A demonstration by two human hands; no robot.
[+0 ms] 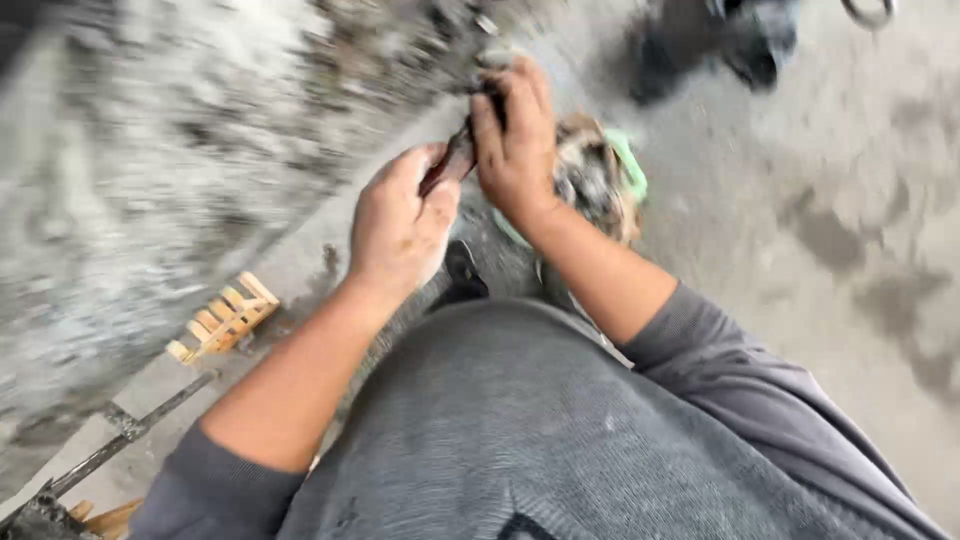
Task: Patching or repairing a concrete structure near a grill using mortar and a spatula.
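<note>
Item: dark tool handle (pixel 455 160), thin, stiff, prob. light, maybe slick w/ grime. My left hand (pixel 400 225) and right hand (pixel 515 140) both closed round it; best grip mid-shaft.

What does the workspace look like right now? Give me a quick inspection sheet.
Surface: grey concrete floor with dark stains; rough grey rubble mass at left, blurred.
Job's things: dark, narrow tool gripped by both hands; its kind cannot be told.
Clutter: green-rimmed pan of grey material under the right hand; small wooden slatted piece; dark metal bar lower left.
Hands: left hand closed around the tool's lower part; right hand closed over its upper part.
Cables: nothing seen.
Surroundings: dark blurred object at the top edge; person's grey sweater fills the lower frame.
</note>
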